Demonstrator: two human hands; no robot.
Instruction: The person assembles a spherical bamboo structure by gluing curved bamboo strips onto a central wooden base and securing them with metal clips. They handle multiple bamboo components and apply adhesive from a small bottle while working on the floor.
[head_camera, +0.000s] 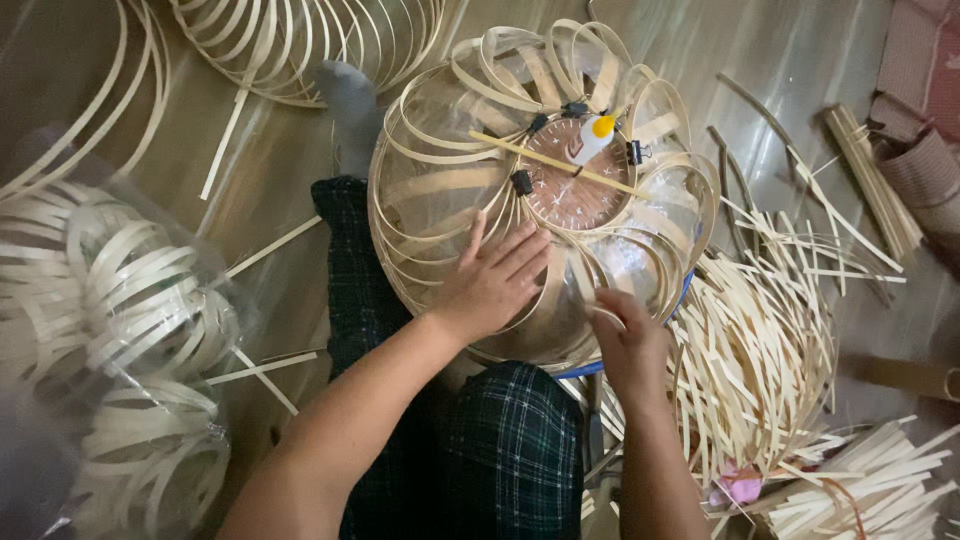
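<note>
While bamboo strips (760, 350) litter the floor (280, 170), left hand (492, 280) presses flat, right hand (625, 335) pinches frame (450, 190).

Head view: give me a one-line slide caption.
Left hand presses flat on a domed bamboo-strip frame while the right hand pinches a strip at its rim, loose strips piled alongside.

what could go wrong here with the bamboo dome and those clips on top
1. The small glue bottle lies loose on the round wooden disc; tilting the bamboo strip dome could roll it off.
2. The black binder clips pin strip ends at the disc; the left hand pressing flat on the dome might flex the strips and pop one loose.
3. The right hand grips a thin strip near the rim; its edge could cut the fingers or kink.
</note>
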